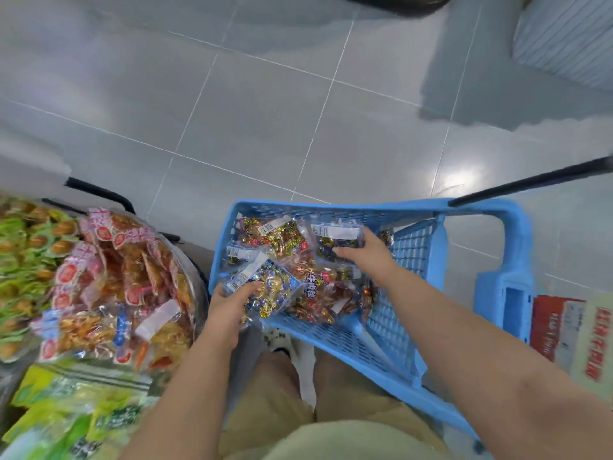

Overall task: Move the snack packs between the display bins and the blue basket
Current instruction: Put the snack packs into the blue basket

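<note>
Head view: in the basket (331,207), the left hand (225,307) has fingers (247,288) clamped on a blue-gold pack (275,287); the right hand (365,257) grips a dark pack (335,240). Both look light, crinkly, slippery; sealed edges likely hold best.

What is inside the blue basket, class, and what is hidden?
Inside the blue basket lie clear snack packs. The left hand grips a blue-gold pack; the right hand holds a dark pack. A red pack lies between. Anything beneath them is covered.
</note>
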Demonstrator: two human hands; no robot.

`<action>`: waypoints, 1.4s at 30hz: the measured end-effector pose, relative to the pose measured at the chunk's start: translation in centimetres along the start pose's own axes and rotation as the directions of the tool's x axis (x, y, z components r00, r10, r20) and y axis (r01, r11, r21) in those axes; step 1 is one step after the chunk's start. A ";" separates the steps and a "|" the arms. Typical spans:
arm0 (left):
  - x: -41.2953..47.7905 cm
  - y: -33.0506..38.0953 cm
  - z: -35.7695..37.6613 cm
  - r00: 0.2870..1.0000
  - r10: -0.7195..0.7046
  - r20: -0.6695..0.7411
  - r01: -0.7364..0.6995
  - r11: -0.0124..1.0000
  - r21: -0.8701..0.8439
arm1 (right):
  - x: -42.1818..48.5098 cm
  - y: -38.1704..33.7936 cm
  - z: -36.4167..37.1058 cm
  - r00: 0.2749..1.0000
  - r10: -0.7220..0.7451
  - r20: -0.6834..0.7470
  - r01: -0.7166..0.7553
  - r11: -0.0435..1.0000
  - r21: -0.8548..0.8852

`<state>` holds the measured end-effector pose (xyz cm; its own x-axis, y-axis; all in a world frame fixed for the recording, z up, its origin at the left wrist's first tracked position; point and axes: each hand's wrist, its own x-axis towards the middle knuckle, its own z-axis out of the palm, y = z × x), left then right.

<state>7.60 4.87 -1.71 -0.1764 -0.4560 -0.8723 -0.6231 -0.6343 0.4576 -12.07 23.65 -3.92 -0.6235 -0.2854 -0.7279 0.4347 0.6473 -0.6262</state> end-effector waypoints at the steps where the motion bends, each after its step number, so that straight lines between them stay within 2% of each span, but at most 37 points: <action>1: -0.5 0.0 -0.5 1.000 -0.003 -0.004 0.002 1.000 -0.019 | -1.0 -0.9 0.2 0.999 -0.032 0.037 0.031 0.999 0.022; 5: -2.8 0.3 -2.9 0.999 0.030 -0.023 -0.033 0.992 -0.121 | -5.6 -4.7 2.6 0.938 -0.135 0.320 0.081 0.981 0.176; 8: -5.1 0.5 -5.8 0.997 0.071 -0.022 -0.074 0.969 -0.237 | -9.7 -7.5 5.7 0.858 -0.268 0.437 0.274 0.960 0.051; 11: -7.4 0.4 -10.1 0.991 0.131 -0.032 -0.134 0.932 -0.338 | -12.8 -8.9 9.6 0.766 -0.416 0.490 0.525 0.844 -0.105; 13: -8.7 -0.4 -14.0 0.979 0.197 -0.060 -0.205 0.905 -0.373 | -15.1 -9.6 12.8 0.694 -0.472 0.544 0.623 0.772 -0.125; 14: -9.4 -1.2 -16.1 0.972 0.222 -0.075 -0.234 0.895 -0.380 | -16.4 -9.8 14.4 0.665 -0.484 0.569 0.631 0.771 -0.083; 15: -10.2 -2.0 -18.3 0.967 0.239 -0.089 -0.255 0.888 -0.383 | -17.7 -9.9 16.2 0.651 -0.488 0.582 0.606 0.796 -0.010; 17: -11.8 -4.3 -22.4 0.960 0.258 -0.105 -0.279 0.873 -0.400 | -20.5 -9.5 20.0 0.672 -0.493 0.553 0.516 0.847 0.129; 19: -13.5 -6.8 -26.4 0.956 0.273 -0.109 -0.293 0.850 -0.438 | -22.8 -8.6 24.0 0.710 -0.526 0.468 0.541 0.833 0.116; 21: -15.4 -9.3 -30.1 0.945 0.303 -0.125 -0.326 0.830 -0.452 | -25.0 -7.7 27.7 0.685 -0.558 0.469 0.596 0.799 0.080; 23: -17.0 -11.8 -33.6 0.928 0.329 -0.177 -0.373 0.805 -0.461 | -27.1 -6.9 31.2 0.636 -0.515 0.574 0.615 0.788 0.025; 27: -19.5 -16.8 -39.1 0.893 0.336 -0.300 -0.445 0.757 -0.478 | -30.4 -5.9 37.2 0.630 -0.234 0.740 0.533 0.824 -0.193; 31: -21.9 -20.4 -43.0 0.855 0.279 -0.438 -0.488 0.720 -0.494 | -33.5 -5.2 41.9 0.552 -0.095 0.828 0.506 0.828 -0.242; 33: -22.8 -21.8 -44.3 0.834 0.247 -0.493 -0.509 0.689 -0.517 | -34.6 -5.4 43.7 0.495 -0.074 0.866 0.590 0.760 -0.272; 36: -23.9 -23.0 -45.3 0.813 0.205 -0.545 -0.525 0.664 -0.533 | -36.0 -6.4 45.8 0.375 -0.051 0.926 0.689 0.683 -0.242; 38: -24.5 -23.7 -46.0 0.783 0.160 -0.601 -0.545 0.644 -0.537 | -36.8 -7.7 46.9 0.323 -0.049 0.945 0.734 0.643 -0.218; 40: -25.2 -24.4 -47.1 0.740 0.116 -0.663 -0.579 0.610 -0.541 | -37.6 -9.7 48.2 0.318 -0.096 0.943 0.738 0.650 -0.182; 42: -26.2 -25.2 -48.6 0.719 0.103 -0.687 -0.596 0.599 -0.534 | -38.3 -12.1 50.0 0.359 -0.233 0.904 0.711 0.696 -0.103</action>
<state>65.00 2.47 17.94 0.3324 -0.8225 -0.4616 0.1385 -0.4416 0.8865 39.04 -8.54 17.58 0.2617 -0.8922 -0.3680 -0.2075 0.3204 -0.9243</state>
